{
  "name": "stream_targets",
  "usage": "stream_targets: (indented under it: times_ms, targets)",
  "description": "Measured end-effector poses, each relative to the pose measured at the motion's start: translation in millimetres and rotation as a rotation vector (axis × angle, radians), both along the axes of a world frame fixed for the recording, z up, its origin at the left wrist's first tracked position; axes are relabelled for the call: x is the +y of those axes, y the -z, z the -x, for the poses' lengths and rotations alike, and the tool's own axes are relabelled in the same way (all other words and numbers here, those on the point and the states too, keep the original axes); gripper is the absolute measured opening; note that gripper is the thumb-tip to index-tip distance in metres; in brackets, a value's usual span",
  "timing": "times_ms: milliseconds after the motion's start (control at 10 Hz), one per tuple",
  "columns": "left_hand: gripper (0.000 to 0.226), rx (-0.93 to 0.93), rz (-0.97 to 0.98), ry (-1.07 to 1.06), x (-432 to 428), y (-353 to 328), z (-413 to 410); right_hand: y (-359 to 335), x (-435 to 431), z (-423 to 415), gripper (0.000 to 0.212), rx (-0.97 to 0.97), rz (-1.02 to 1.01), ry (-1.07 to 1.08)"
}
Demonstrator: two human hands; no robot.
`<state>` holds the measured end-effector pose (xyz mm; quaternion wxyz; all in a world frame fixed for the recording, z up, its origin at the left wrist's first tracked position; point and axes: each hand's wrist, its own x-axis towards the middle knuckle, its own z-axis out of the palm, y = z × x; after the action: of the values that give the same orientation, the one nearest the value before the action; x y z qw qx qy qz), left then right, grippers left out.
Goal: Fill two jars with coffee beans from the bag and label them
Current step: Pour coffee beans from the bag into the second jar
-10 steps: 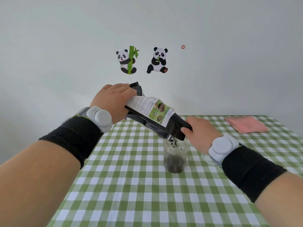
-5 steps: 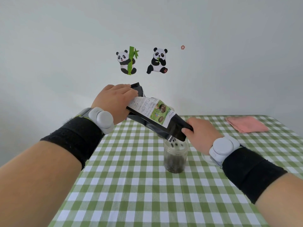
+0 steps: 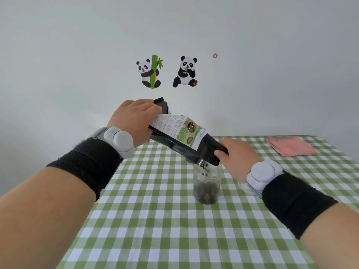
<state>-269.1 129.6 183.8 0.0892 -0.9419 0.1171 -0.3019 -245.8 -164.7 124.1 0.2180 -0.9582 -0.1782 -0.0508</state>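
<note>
A black coffee bag [image 3: 186, 139] with a white and green label is tilted mouth-down over a clear glass jar [image 3: 207, 183] on the checked table. My left hand [image 3: 136, 121] grips the bag's raised bottom end. My right hand [image 3: 236, 158] pinches the bag's lower open corner just above the jar's mouth. A few dark beans are falling from the bag's mouth into the jar, which holds beans in its lower half. Something clear and round [image 3: 243, 186] shows partly behind my right wrist; I cannot tell what it is.
A green and white checked cloth covers the table [image 3: 155, 220]. A folded pink cloth [image 3: 290, 146] lies at the far right. The wall with panda stickers [image 3: 167, 71] stands right behind the table's far edge.
Beans keep dropping into the jar. Both hands and the bag have barely moved; the bean level has crept up slightly.
</note>
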Motion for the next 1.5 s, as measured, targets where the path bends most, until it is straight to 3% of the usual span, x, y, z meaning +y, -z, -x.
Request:
stream_targets:
  times_ms: [1500]
  targets:
    - [0.047, -0.009, 0.029, 0.027, -1.9, 4.3, 2.4, 7.8, -2.1, 3.2, 0.022, -0.012, -0.040, 0.013]
